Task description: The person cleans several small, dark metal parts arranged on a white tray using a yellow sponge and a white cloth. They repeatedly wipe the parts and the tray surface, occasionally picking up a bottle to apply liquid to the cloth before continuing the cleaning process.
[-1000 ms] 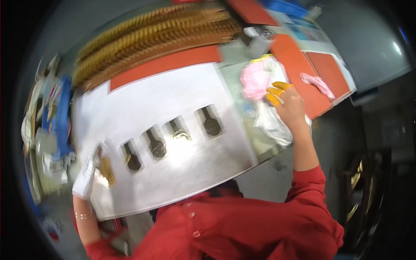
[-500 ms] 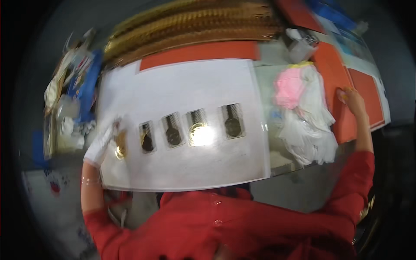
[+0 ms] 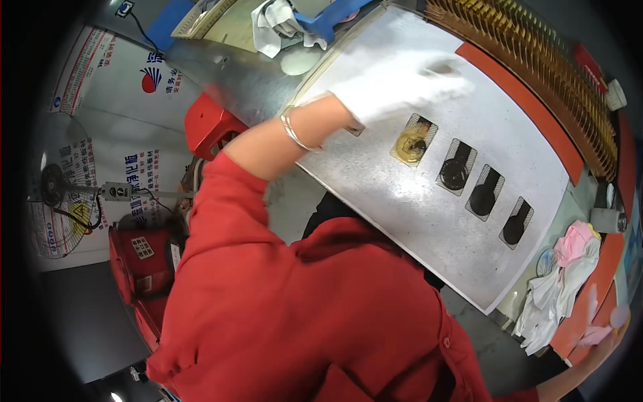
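My left hand (image 3: 408, 87), in a white glove, passes over the white sheet (image 3: 435, 208), its fingers smeared by motion. Partly under its wrist shows the corner of another flat piece (image 3: 355, 128). Beside the glove lies a meshed rectangular piece with a gold, shiny round end (image 3: 408, 144). Similar pieces with dark, round-ended shapes (image 3: 455, 173) continue the row toward the right. At the lower right my bare right hand (image 3: 606, 343) is blurred, near pink, cloth-like material (image 3: 593, 335) and a small pale round thing (image 3: 619, 316); whether it holds either is unclear.
A long rack of gold-coloured strips (image 3: 536, 74) borders the table's far side, behind an orange strip (image 3: 529, 120). White and pink cloths (image 3: 559, 288) lie on the right, near a grey container (image 3: 608, 220). A red stool (image 3: 211, 127) and a fan (image 3: 53, 184) stand left.
The view has swung and tilted, so the table now runs diagonally. My left hand has gone from the row's left end to above the sheet. The right hand remains at the far right.
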Demonstrator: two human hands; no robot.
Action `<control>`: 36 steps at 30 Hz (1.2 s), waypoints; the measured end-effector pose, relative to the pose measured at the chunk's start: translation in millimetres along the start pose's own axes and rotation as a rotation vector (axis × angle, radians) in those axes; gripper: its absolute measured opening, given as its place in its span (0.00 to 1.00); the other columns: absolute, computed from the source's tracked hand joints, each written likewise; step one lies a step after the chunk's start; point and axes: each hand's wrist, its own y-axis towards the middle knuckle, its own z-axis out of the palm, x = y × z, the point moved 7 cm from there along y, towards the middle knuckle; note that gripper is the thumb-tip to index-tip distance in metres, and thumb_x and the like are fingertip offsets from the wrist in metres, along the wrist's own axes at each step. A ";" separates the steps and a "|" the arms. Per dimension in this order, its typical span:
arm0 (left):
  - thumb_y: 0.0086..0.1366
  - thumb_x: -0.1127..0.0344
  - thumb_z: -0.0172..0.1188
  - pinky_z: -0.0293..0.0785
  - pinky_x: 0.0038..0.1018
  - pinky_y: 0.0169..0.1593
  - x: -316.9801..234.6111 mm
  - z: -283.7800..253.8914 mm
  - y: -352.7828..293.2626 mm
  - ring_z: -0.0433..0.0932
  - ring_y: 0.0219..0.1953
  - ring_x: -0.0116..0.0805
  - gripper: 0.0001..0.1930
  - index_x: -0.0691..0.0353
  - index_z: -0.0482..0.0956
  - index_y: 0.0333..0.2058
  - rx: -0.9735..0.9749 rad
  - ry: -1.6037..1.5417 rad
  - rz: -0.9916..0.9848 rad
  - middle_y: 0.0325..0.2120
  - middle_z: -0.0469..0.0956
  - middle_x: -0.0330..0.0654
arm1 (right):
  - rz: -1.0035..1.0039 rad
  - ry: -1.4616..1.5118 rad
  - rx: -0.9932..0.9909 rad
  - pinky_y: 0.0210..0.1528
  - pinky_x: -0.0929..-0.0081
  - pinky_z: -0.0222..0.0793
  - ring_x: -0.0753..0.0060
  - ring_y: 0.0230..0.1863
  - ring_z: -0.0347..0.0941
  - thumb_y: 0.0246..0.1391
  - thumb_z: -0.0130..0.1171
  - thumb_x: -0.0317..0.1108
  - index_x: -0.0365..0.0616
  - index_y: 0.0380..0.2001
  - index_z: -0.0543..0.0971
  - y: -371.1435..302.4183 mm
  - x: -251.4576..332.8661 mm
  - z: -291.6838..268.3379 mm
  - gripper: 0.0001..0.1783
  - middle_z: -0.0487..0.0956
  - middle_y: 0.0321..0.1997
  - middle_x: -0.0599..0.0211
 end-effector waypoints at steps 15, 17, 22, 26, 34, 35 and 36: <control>0.55 0.67 0.49 0.71 0.34 0.26 -29.0 136.9 -37.7 0.74 0.27 0.44 0.14 0.66 0.66 0.40 -0.237 0.090 0.616 0.31 0.70 0.51 | -0.741 -0.442 0.438 0.25 0.66 0.64 0.51 0.23 0.71 0.48 0.53 0.26 0.34 0.41 0.70 -191.3 113.1 324.7 0.15 0.73 0.23 0.50; 0.59 0.65 0.47 0.71 0.32 0.27 -15.0 135.0 -30.6 0.75 0.26 0.39 0.12 0.65 0.66 0.39 -0.328 -0.004 0.596 0.26 0.71 0.48 | -0.779 -0.463 0.364 0.26 0.65 0.64 0.50 0.23 0.71 0.48 0.54 0.25 0.35 0.42 0.69 -196.6 127.0 339.0 0.16 0.73 0.23 0.50; 0.65 0.49 0.39 0.60 0.23 0.17 19.7 159.4 -29.0 0.65 0.14 0.30 0.21 0.60 0.71 0.27 0.403 -1.269 -0.551 0.16 0.72 0.40 | -0.673 -0.080 0.654 0.26 0.74 0.65 0.67 0.22 0.71 0.51 0.53 0.29 0.36 0.40 0.69 -189.0 119.0 341.4 0.13 0.73 0.22 0.60; 0.65 0.46 0.40 0.60 0.24 0.19 9.5 165.2 -44.0 0.66 0.17 0.30 0.22 0.60 0.70 0.27 0.425 -1.305 -0.669 0.18 0.71 0.41 | -0.634 -0.070 0.781 0.28 0.76 0.66 0.72 0.24 0.72 0.51 0.54 0.29 0.34 0.32 0.72 -198.4 119.7 343.1 0.08 0.75 0.24 0.62; 0.60 0.62 0.52 0.65 0.30 0.50 -28.7 139.7 -32.4 0.70 0.44 0.45 0.28 0.70 0.57 0.56 -0.079 -0.121 0.400 0.45 0.68 0.56 | -0.107 0.347 0.600 0.36 0.78 0.64 0.77 0.32 0.68 0.54 0.44 0.26 0.36 0.34 0.72 -163.8 83.1 335.4 0.07 0.75 0.29 0.65; 0.60 0.63 0.52 0.64 0.31 0.52 -30.1 141.8 -26.5 0.69 0.47 0.48 0.28 0.71 0.57 0.55 -0.087 -0.110 0.409 0.47 0.67 0.57 | -0.174 0.266 0.563 0.35 0.76 0.65 0.68 0.30 0.70 0.53 0.46 0.26 0.35 0.33 0.72 -162.1 87.5 329.8 0.07 0.76 0.28 0.58; 0.60 0.64 0.51 0.63 0.33 0.53 -28.5 145.2 -25.1 0.68 0.49 0.51 0.27 0.71 0.58 0.55 -0.082 -0.078 0.415 0.49 0.66 0.58 | -0.258 0.210 0.508 0.33 0.73 0.66 0.62 0.28 0.71 0.52 0.47 0.26 0.34 0.33 0.71 -165.4 91.6 327.9 0.07 0.75 0.27 0.54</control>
